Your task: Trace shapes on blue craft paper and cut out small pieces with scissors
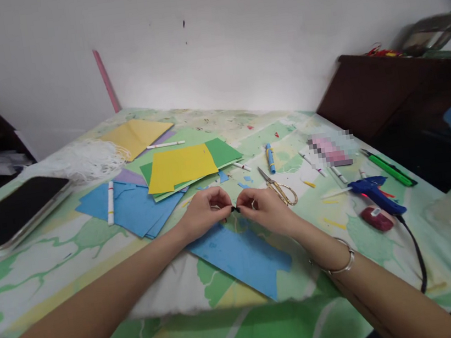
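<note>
My left hand point(208, 211) and my right hand point(264, 208) meet fingertip to fingertip above a blue sheet point(241, 261) with a cut corner. Both are closed in a pinch, thumb against fingers. Something tiny and dark point(236, 208) shows between the fingertips, too small to tell what it is. A pale thin strand seems to hang below them. Gold-handled scissors point(284, 191) lie just beyond my right hand. Small blue scraps point(223, 176) are scattered past my fingers, near a rolled blue piece with a yellow band point(270, 158).
Yellow and green sheets point(181, 168), more blue sheets point(131, 206) and a white marker point(111, 203) lie at left, with white string point(91, 160) and a phone point(17, 210). At right are a blue glue gun point(376, 193), its cord, a red object point(377, 218) and a green cutter point(391, 168).
</note>
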The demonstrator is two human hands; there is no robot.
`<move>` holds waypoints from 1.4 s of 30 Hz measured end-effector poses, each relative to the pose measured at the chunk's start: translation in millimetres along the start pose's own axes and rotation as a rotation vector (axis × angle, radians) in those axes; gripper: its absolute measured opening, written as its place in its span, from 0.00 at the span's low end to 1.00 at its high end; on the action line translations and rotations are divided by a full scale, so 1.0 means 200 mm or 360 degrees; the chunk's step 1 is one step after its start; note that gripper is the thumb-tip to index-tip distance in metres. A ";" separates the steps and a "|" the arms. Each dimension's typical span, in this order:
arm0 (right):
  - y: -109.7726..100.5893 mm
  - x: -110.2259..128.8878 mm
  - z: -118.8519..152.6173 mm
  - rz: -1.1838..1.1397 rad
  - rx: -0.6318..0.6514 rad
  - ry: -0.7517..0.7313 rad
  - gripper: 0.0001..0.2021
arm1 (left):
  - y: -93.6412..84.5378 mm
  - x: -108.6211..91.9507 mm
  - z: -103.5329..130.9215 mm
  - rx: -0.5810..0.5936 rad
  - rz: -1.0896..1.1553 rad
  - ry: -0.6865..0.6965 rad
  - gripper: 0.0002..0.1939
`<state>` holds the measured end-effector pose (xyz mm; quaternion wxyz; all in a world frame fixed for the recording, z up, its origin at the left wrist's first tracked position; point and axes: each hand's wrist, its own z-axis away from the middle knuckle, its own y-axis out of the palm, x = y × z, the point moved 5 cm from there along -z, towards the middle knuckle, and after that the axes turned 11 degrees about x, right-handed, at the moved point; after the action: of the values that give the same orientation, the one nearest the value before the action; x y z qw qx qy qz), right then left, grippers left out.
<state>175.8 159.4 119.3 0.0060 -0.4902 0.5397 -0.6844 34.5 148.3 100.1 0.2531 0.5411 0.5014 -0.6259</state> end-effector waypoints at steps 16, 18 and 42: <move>-0.06 -0.17 -0.02 -0.0397 -0.0263 0.0011 0.05 | 0.14 -0.10 0.06 0.0110 -0.0897 -0.0072 0.05; -0.06 -0.17 -0.02 -0.0405 -0.0282 0.0006 0.05 | 0.16 -0.10 0.06 0.0097 -0.0932 -0.0105 0.05; -0.09 -0.05 0.02 -0.0659 0.0168 -0.0042 0.07 | 0.09 -0.04 0.02 0.0180 -0.0221 -0.0300 0.04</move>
<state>193.5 169.6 125.1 -0.1019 -0.5985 0.3907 -0.6919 50.2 137.1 101.5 0.2244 0.4572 0.4754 -0.7174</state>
